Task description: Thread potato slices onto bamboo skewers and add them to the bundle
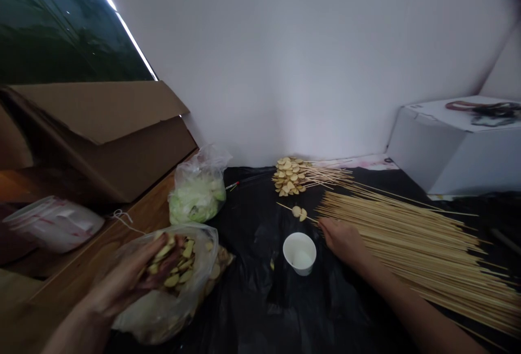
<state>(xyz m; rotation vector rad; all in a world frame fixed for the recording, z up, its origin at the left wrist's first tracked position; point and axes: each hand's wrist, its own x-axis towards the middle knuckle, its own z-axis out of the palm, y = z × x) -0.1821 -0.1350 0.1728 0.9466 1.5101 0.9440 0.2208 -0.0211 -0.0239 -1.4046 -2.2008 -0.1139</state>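
Observation:
My right hand (pixel 340 239) pinches a thin wooden skewer (pixel 285 206), which points left over the black covering. Two pale round slices (pixel 299 213), like potato, are threaded near its tip. My left hand (pixel 138 270) is over the open mouth of a clear plastic bag (pixel 209 234), its fingers curled round several potato slices (pixel 165 251). More loose slices (pixel 185 276) fill the bag beneath it. A white paper cup (pixel 300 253) stands between my hands. Behind it lies a pile of loaded skewers (pixel 290 176), their slices bunched at the left ends.
Many bare skewers (pixel 407 245) are spread at the right. A tied bag of pale green vegetable (pixel 197 196) stands behind the slices. An open cardboard box (pixel 101 142) and a white plastic bag (pixel 55 223) are at the left; a white box (pixel 459 147) stands back right.

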